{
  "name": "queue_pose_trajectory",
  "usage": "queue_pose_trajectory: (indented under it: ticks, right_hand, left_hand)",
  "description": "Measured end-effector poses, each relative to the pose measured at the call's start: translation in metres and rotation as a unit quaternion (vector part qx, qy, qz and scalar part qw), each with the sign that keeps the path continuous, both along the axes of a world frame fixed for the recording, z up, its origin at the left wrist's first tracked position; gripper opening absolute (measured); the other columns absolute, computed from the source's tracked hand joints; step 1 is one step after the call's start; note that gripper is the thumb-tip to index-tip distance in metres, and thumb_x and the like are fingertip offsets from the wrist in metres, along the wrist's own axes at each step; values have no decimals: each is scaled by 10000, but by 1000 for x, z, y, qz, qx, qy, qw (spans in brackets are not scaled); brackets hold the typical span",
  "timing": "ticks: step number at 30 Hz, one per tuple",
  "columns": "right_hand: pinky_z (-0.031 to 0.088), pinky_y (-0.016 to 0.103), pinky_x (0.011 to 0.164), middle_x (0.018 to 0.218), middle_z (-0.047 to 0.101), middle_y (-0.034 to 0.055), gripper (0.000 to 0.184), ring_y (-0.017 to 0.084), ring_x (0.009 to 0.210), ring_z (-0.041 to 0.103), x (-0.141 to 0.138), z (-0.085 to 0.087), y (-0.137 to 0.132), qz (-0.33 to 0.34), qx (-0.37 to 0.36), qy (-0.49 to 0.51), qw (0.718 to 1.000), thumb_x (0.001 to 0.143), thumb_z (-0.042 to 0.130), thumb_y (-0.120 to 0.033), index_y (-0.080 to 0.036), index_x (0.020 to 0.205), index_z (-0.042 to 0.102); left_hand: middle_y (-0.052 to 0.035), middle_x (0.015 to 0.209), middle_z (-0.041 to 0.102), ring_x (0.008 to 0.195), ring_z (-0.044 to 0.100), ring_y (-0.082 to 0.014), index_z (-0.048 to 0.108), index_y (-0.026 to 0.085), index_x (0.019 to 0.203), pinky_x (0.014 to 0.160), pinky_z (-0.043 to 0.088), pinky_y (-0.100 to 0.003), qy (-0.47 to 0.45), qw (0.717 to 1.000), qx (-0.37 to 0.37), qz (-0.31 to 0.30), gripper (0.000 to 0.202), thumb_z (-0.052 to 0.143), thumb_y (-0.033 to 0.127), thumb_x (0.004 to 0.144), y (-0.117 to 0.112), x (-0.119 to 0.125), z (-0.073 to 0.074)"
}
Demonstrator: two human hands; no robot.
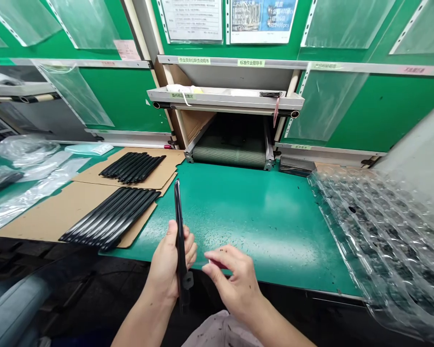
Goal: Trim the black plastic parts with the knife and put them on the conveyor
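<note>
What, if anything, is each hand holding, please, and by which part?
The left hand grips a long, glossy black strip around its lower middle. The right hand seems to pinch something small, too hidden to name.

A slim, glossy black strip point(180, 217) points forward in the left hand point(165, 262).

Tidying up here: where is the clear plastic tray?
In the head view, the clear plastic tray lies on the right of the green table, right of the right hand, its far corner by the dark box.
</note>
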State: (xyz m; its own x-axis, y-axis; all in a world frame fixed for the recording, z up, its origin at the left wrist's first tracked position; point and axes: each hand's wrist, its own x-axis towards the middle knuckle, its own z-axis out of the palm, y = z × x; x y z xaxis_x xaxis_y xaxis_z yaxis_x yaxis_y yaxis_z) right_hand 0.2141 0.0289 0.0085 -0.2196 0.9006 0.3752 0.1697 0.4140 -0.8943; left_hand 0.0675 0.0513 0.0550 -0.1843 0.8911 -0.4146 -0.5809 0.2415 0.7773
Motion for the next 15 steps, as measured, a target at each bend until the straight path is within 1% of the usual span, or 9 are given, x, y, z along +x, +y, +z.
queue_pose_trajectory:
  ticks: [2, 6, 8, 11, 13, 15]
  right_hand:
    - [485, 292, 704, 843, 695, 34, 146, 174, 759, 628, -1, -5, -5, -16, 15, 19, 1000, 891, 679, -271, -227, 1008, 755]
    - [469, 327, 707, 837, 698, 37, 140, 187, 747, 600, -4, -6, -4, -48, 72, -21, 996, 902, 677, -254, -229, 1023, 743]
    - [467, 338, 720, 847, 701, 42, 142, 189, 749, 594, -6, -3, 1, -63, 89, -32, 994, 914, 668, -265, -226, 1031, 738]
    - [474, 340, 728, 859, 710, 46, 145, 191, 762, 603, -9, 6, 13, -84, 106, -22, 991, 924, 659, -284, -224, 1027, 741]
    - [480, 338, 728, 856, 716, 44, 147, 192, 766, 613, -12, 12, 24, -101, 126, -6, 987, 924, 659, -303, -231, 1018, 747]
    - [487, 335, 733, 855, 721, 43, 148, 192, 771, 620, -13, 18, 38, -120, 145, 11, 982, 916, 671, -321, -238, 1008, 753]
  left_hand:
    - [102, 430, 266, 329, 217, -53, 476, 200, 687, 313, 219, -166, -4, 1000, -1, -2, 495, 545, 660, 856, 1, 1, -1]
    - [100, 439, 263, 344, 215, -49, 456, 200, 666, 322, 220, -162, -4, 1000, -10, -11, 512, 574, 669, 831, -1, 6, 1]
    - [98, 444, 264, 351, 229, -52, 446, 203, 667, 327, 227, -158, 3, 1000, -13, -17, 520, 590, 682, 811, -3, 8, 3]
    - [97, 462, 286, 356, 238, -49, 442, 208, 688, 328, 219, -149, 23, 999, -24, -13, 519, 624, 686, 781, -8, 12, 4]
    - [104, 462, 264, 351, 211, -46, 445, 212, 694, 324, 203, -149, 33, 999, -36, -10, 519, 651, 685, 758, -11, 14, 4]
    - [105, 471, 239, 357, 201, -48, 433, 216, 683, 325, 202, -152, 33, 998, -39, -26, 527, 654, 690, 749, -15, 17, 2]
